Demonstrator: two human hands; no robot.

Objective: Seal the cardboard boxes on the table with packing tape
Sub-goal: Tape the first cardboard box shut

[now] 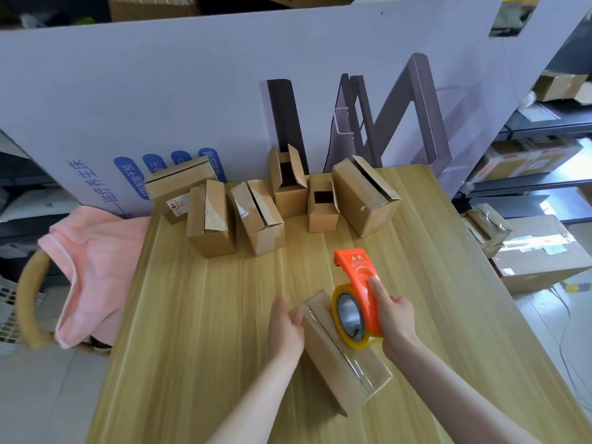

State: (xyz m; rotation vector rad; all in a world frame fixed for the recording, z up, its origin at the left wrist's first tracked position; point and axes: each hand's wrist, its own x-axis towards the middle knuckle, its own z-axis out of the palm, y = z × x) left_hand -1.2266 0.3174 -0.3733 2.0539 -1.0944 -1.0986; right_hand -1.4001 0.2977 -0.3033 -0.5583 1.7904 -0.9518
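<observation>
A small cardboard box (333,363) lies on the wooden table (198,315) in front of me, with clear tape running along its top seam. My left hand (285,328) grips the box's far left end. My right hand (392,318) holds an orange tape dispenser (358,283) with a yellowish tape roll (349,315), which rests on top of the box. Several more small cardboard boxes stand in a row at the back of the table (211,219), some with flaps open (288,181).
A large white printed cardboard sheet (192,91) stands behind the table. A pink cloth (93,264) hangs over a chair at the left. Shelves with parcels (531,161) and a big box on the floor (538,251) are at the right.
</observation>
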